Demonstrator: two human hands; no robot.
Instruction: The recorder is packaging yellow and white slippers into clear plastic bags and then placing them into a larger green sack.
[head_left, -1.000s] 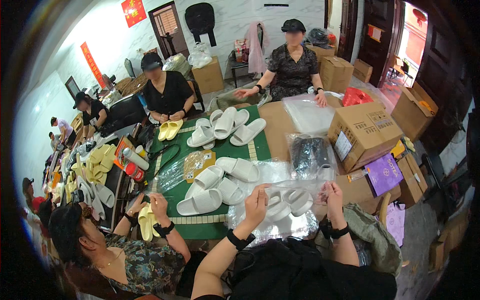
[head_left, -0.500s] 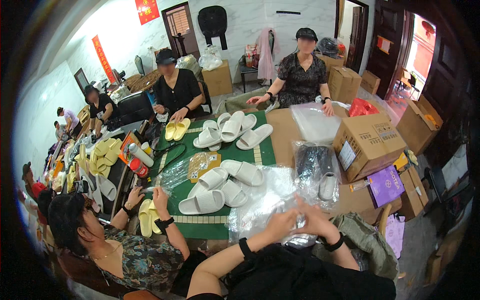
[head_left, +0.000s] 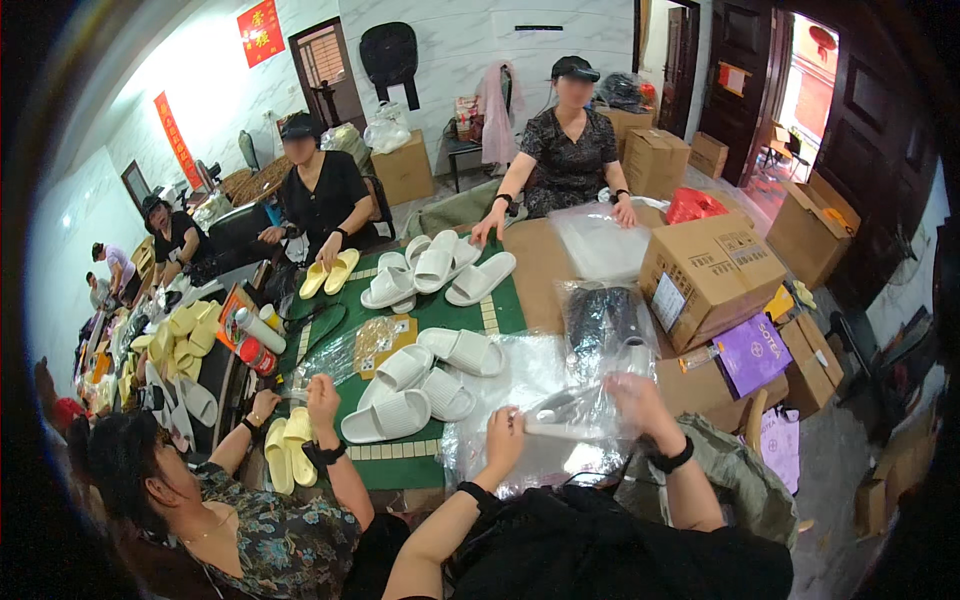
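Note:
In front of me, a pale grey slipper (head_left: 565, 431) lies inside a clear plastic bag, over a stack of flat clear bags (head_left: 478, 458). My left hand (head_left: 505, 440) is closed on the left end of the bagged slipper. At the bag's other end is my right hand (head_left: 642, 408); motion smears its fingers, so its grip cannot be made out. Several loose pale grey slippers (head_left: 388, 415) lie just left of my hands on a green mat (head_left: 400, 472). Beyond my hands, another bag holds dark slippers (head_left: 605, 325) and a grey one.
A cardboard box (head_left: 710, 270) and a purple box (head_left: 752, 355) stand to the right. Across the table, one co-worker's hand (head_left: 487, 226) reaches toward grey slippers (head_left: 440, 262). At my left, another person sits by yellow slippers (head_left: 290, 450). Clear plastic sheets (head_left: 610, 245) lie at the far side.
My hands have moved apart, the left going left and down, the right going up. The bagged slipper now shows between them. The far co-worker's hand has moved to the grey slippers.

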